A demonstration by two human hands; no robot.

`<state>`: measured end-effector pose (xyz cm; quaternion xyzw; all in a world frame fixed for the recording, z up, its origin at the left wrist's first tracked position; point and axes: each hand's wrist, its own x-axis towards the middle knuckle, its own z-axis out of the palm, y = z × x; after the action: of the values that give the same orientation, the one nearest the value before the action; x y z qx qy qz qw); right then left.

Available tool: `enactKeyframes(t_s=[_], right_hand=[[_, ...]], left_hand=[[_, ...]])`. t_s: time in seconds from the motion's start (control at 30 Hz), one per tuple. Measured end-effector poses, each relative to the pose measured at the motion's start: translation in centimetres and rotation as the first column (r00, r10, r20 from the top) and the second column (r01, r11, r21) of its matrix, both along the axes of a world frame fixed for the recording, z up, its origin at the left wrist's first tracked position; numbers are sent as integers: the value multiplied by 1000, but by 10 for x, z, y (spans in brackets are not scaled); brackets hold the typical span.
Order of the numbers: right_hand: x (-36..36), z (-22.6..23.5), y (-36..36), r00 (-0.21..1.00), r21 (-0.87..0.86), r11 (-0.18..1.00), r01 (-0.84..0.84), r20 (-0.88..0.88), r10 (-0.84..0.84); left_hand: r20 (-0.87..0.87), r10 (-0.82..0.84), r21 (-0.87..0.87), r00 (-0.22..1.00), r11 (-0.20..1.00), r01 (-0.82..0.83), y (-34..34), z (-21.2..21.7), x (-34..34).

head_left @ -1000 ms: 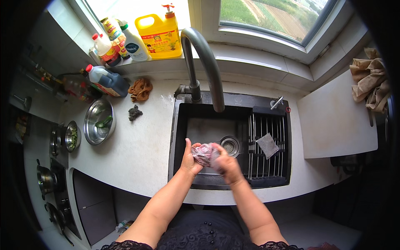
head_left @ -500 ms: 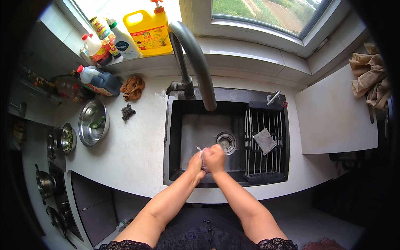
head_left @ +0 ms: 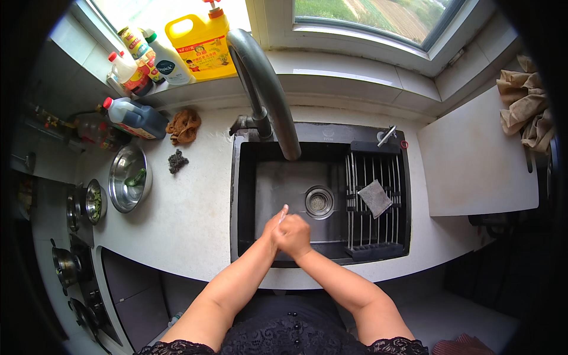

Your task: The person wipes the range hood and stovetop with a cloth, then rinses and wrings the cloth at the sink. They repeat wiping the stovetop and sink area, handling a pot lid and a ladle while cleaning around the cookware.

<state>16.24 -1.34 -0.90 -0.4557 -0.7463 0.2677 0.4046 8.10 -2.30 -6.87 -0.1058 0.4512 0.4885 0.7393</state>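
My left hand (head_left: 273, 228) and my right hand (head_left: 294, 236) are pressed together over the front part of the dark sink (head_left: 284, 180). The right hand is a closed fist, and the left hand lies against it with fingers pointing up. Only a small whitish bit of a crumpled wad (head_left: 283, 217) shows between them; the rest is hidden. The round drain (head_left: 319, 202) lies just beyond the hands. The tall curved faucet (head_left: 266, 89) arches over the basin, and no water is visible.
A wire rack (head_left: 378, 228) with a grey cloth (head_left: 375, 198) fills the sink's right side. A steel bowl (head_left: 127, 177), scourer (head_left: 176, 161), brown rag (head_left: 184, 125) and bottles sit left. A yellow jug (head_left: 204, 41) stands on the sill. A white board (head_left: 473, 160) lies right.
My hands have closed together around the crumpled translucent wad, which was plainly visible a second ago. They have drawn toward the sink's front edge.
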Motion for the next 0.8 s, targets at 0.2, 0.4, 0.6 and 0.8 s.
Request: enactKeyframes(t_s=[0.2, 0.4, 0.6, 0.8], right_hand=[[17, -45, 29, 957, -359, 888, 286, 55, -286], [68, -98, 42, 458, -944, 176, -278, -291, -840], [91, -73, 32, 579, -787, 111, -607, -534, -617], [76, -27, 25, 548, -613, -21, -790, -690, -473]], left_hand=[[-38, -4, -82, 999, 997, 0, -3, 33, 12], [70, 102, 70, 992, 992, -107, -12, 37, -15], [25, 12, 321, 1000, 947, -19, -9, 84, -37], [-745, -269, 413, 611, 534, 738, 4, 135, -24]])
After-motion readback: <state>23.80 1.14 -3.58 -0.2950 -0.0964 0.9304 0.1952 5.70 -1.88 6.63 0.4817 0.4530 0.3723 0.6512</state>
